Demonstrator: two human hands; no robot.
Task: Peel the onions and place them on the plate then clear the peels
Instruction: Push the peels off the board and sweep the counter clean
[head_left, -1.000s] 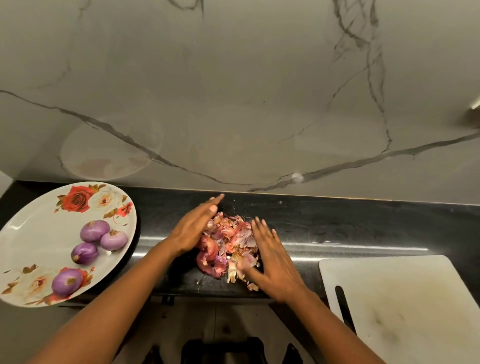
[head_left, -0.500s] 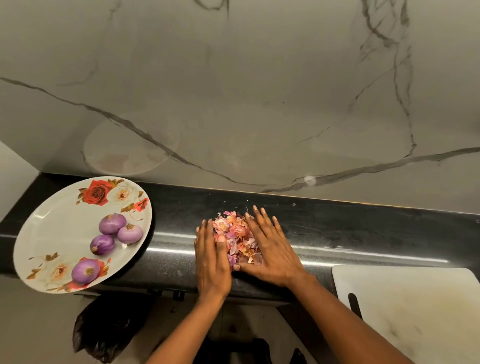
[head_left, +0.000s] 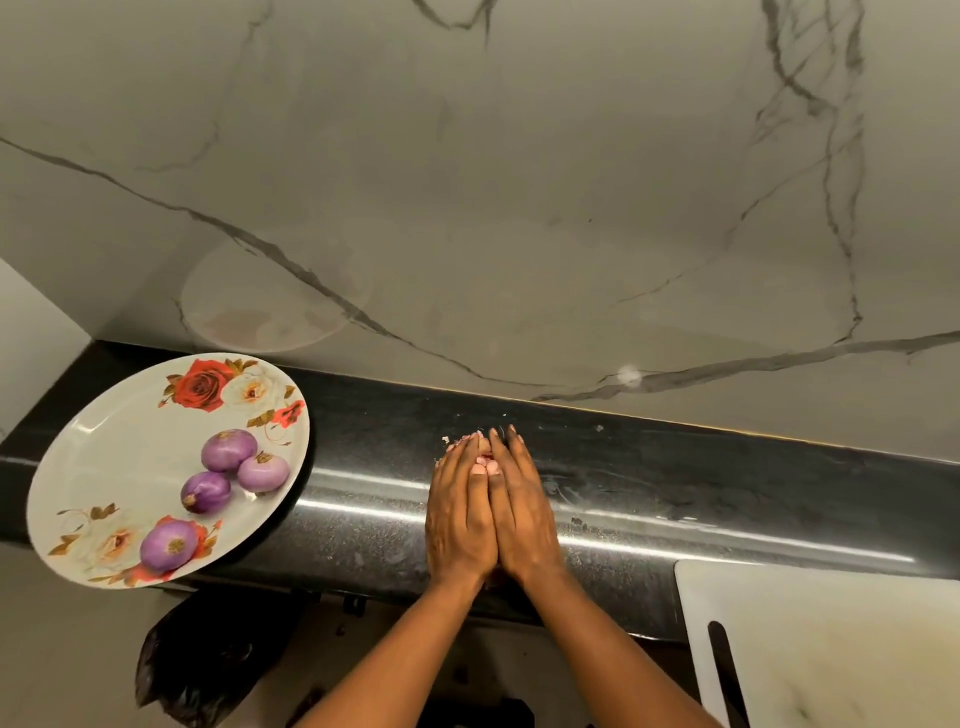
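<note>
Dark desk (head_left: 675, 467) below marble wall (head_left: 519, 208): left hand (head_left: 460, 514) and right hand (head_left: 524, 514), right of the plate (head_left: 62, 467) holding four peeled onions (head_left: 228, 449), sandwich the peels (head_left: 483, 460) in a flat, straight-fingered grip; best to squeeze palms tight and lift slowly so no scraps drop before the bag (head_left: 208, 665) below the plate.

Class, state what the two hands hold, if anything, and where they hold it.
The heap of onion peels, squeezed from both sides between the left hand and the right hand; most of it is hidden.
</note>
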